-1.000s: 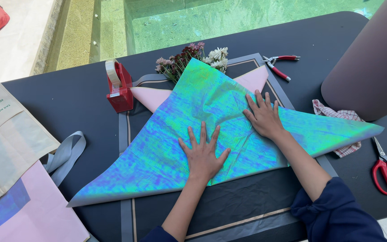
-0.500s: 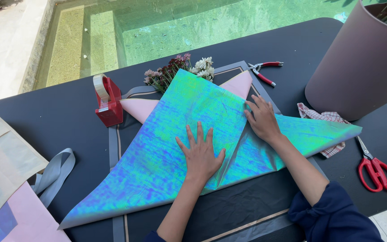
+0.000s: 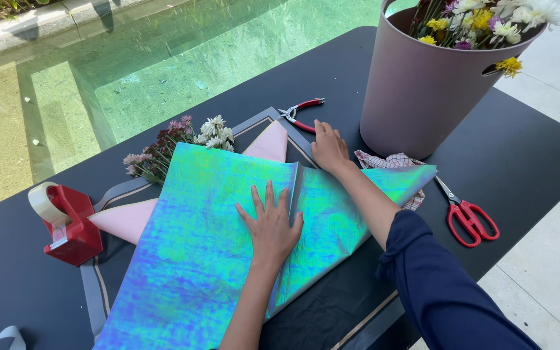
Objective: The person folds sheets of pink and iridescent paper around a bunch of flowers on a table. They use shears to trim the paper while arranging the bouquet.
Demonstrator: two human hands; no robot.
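A shiny blue-green iridescent wrapping sheet point(image 3: 209, 246) lies spread on the black table point(image 3: 533, 149), folded along a crease near its middle. My left hand point(image 3: 270, 223) presses flat on it beside the crease, fingers spread. My right hand point(image 3: 328, 148) rests palm down past the sheet's far edge, next to a pink paper corner point(image 3: 268, 144); it holds nothing. A small bunch of pale and dark flowers point(image 3: 176, 144) lies beyond the sheet's top edge.
A mauve bucket point(image 3: 422, 91) with flowers stands at the right. Red-handled pliers point(image 3: 301, 110) lie near my right hand, red scissors point(image 3: 468, 217) at the right edge, a checked cloth point(image 3: 390, 162) by the bucket. A red tape dispenser point(image 3: 66, 223) sits left. Water lies beyond the table.
The view has swung right, bringing the bucket in full. My right hand has moved off the sheet's upper part toward the pliers. The right flap is now folded over at the crease.
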